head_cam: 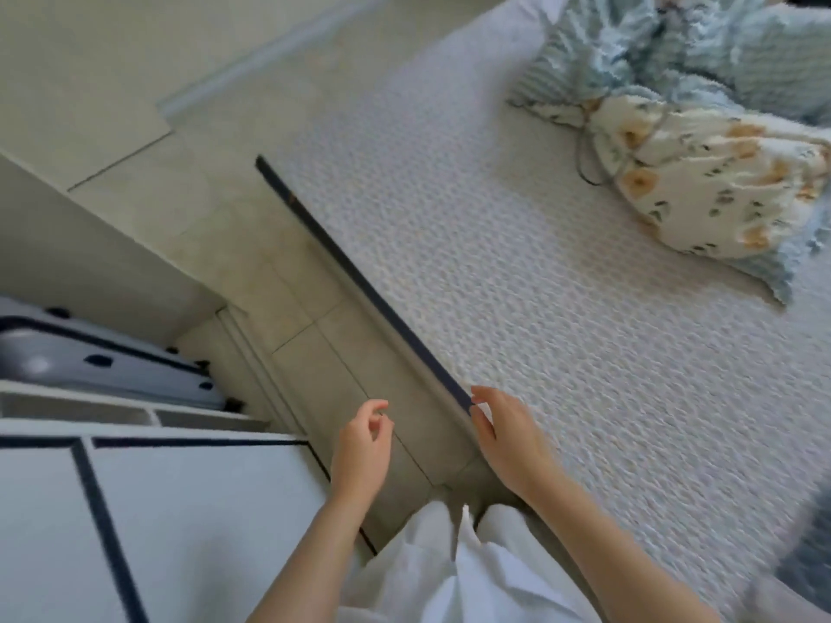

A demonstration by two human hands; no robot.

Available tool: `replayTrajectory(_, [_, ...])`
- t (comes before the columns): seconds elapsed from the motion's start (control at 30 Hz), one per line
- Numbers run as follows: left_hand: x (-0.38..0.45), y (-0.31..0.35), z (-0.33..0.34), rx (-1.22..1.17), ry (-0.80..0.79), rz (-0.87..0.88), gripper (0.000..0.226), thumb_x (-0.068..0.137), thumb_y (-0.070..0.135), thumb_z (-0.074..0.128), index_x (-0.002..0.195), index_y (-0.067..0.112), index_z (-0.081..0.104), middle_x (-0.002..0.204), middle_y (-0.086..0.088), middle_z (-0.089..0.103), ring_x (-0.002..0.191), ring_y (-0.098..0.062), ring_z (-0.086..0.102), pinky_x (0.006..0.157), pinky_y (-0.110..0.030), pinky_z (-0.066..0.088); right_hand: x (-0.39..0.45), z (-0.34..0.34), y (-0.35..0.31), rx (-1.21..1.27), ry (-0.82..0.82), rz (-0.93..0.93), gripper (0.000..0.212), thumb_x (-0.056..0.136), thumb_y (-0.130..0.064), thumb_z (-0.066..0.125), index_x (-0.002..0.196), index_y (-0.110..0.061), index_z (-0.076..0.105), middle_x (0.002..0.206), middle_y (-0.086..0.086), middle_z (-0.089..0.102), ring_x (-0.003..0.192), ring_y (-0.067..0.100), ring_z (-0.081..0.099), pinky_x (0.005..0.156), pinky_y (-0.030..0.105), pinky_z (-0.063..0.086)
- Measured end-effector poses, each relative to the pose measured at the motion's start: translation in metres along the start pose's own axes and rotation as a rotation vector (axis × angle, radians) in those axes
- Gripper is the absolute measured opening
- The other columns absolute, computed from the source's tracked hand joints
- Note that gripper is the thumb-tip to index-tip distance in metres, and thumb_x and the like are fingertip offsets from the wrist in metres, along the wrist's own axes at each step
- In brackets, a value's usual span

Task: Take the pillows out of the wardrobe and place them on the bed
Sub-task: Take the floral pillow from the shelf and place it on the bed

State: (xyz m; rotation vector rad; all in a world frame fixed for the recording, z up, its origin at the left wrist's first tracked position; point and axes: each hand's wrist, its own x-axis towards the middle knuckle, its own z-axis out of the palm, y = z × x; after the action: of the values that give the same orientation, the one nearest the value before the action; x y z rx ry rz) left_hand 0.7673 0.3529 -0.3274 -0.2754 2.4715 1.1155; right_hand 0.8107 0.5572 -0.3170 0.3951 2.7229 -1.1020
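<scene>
A cream pillow with orange flowers (701,182) lies on the bed (517,272) at the upper right. It rests partly on a pale blue striped pillow (629,51), and another blue pillow (787,56) lies at the far right. The white wardrobe (148,510) with dark trim stands at the lower left. My left hand (362,447) hovers over the floor between wardrobe and bed, fingers loosely curled and holding nothing. My right hand (508,433) is at the bed's near edge, fingers apart and empty.
A grey suitcase (90,357) lies in the wardrobe's opening at the left. A pale tiled floor strip (252,245) runs between the wardrobe and the bed's dark side rail (359,281). My white clothing (449,568) fills the bottom middle.
</scene>
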Motion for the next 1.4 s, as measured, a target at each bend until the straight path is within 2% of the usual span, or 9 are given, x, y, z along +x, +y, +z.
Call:
replayTrajectory(0.1, [0.008,-0.014,-0.032,-0.042,0.104,-0.047,0.024,0.1,0.019,0.049,0.12,0.024,0.061,0.09,0.008,0.069,0.075,-0.006,0.063,0.06,-0.014,0.044,0.027,0.012,-0.035,-0.036,-0.072,-0.07,0.029,0.098,-0.026,0.042,0.123,-0.017,0.055,0.121,0.001,0.062,0.112,0.021,0.056,0.092,0.036,0.047])
replayTrajectory(0.23, [0.019,-0.027,-0.07,-0.063,0.221,-0.115,0.023,0.1,0.022,0.051,0.121,0.025,0.061,0.093,0.009,0.069,0.077,-0.002,0.062,0.056,-0.007,0.041,0.067,0.028,-0.087,-0.065,-0.194,-0.2,0.022,0.097,-0.024,0.044,0.112,-0.011,0.056,0.105,0.007,0.063,0.097,0.026,0.058,0.081,0.045,0.05])
replayTrajectory(0.43, [0.048,-0.031,-0.124,-0.143,0.436,-0.197,0.03,0.098,0.021,0.056,0.128,0.02,0.059,0.105,-0.001,0.069,0.094,-0.015,0.064,0.074,-0.018,0.046,0.146,0.061,-0.177,-0.101,-0.378,-0.42,0.035,0.098,-0.032,0.046,0.129,-0.016,0.049,0.127,0.001,0.056,0.115,0.019,0.051,0.091,0.032,0.046])
replayTrajectory(0.57, [0.077,-0.022,-0.161,-0.206,0.597,-0.26,0.028,0.099,0.018,0.055,0.126,0.017,0.06,0.106,-0.003,0.069,0.1,-0.017,0.064,0.083,-0.026,0.05,0.205,0.074,-0.24,-0.124,-0.472,-0.573,0.035,0.097,-0.032,0.046,0.13,-0.018,0.049,0.126,-0.002,0.057,0.117,0.018,0.05,0.09,0.032,0.047])
replayTrajectory(1.0, [0.174,-0.012,-0.275,-0.299,1.085,-0.502,0.022,0.1,0.022,0.052,0.119,0.022,0.062,0.101,0.004,0.063,0.093,-0.014,0.06,0.068,-0.017,0.041,0.342,0.126,-0.409,-0.202,-0.67,-0.969,0.036,0.098,-0.031,0.048,0.131,-0.018,0.051,0.124,-0.003,0.058,0.11,0.016,0.054,0.087,0.029,0.046])
replayTrajectory(1.07, [0.183,-0.012,-0.306,-0.288,1.151,-0.526,0.022,0.099,0.021,0.053,0.119,0.02,0.063,0.103,-0.002,0.065,0.092,-0.018,0.059,0.072,-0.025,0.046,0.35,0.144,-0.435,-0.218,-0.7,-1.018,0.037,0.097,-0.03,0.049,0.131,-0.016,0.051,0.127,0.0,0.058,0.115,0.018,0.052,0.091,0.031,0.046])
replayTrajectory(1.13, [0.187,-0.017,-0.336,-0.104,1.238,-0.52,0.022,0.095,0.014,0.059,0.115,0.014,0.067,0.102,-0.006,0.068,0.098,-0.025,0.059,0.087,-0.04,0.049,0.356,0.162,-0.463,-0.232,-0.719,-1.066,0.036,0.097,-0.028,0.05,0.13,-0.014,0.052,0.127,0.003,0.058,0.117,0.021,0.051,0.092,0.034,0.046])
replayTrajectory(1.23, [0.19,-0.035,-0.376,0.104,1.318,-0.614,0.025,0.087,0.007,0.066,0.112,0.007,0.068,0.107,-0.012,0.068,0.112,-0.035,0.057,0.102,-0.06,0.037,0.356,0.192,-0.509,-0.231,-0.726,-1.135,0.037,0.097,-0.025,0.05,0.13,-0.01,0.052,0.126,0.009,0.058,0.118,0.026,0.05,0.095,0.041,0.047])
replayTrajectory(1.4, [0.208,-0.051,-0.408,0.086,1.328,-0.729,0.033,0.086,0.006,0.068,0.119,0.008,0.064,0.125,-0.012,0.064,0.134,-0.038,0.044,0.109,-0.065,0.025,0.337,0.241,-0.583,-0.235,-0.783,-1.284,0.038,0.096,-0.022,0.052,0.132,-0.009,0.052,0.128,0.01,0.057,0.12,0.029,0.047,0.098,0.035,0.042])
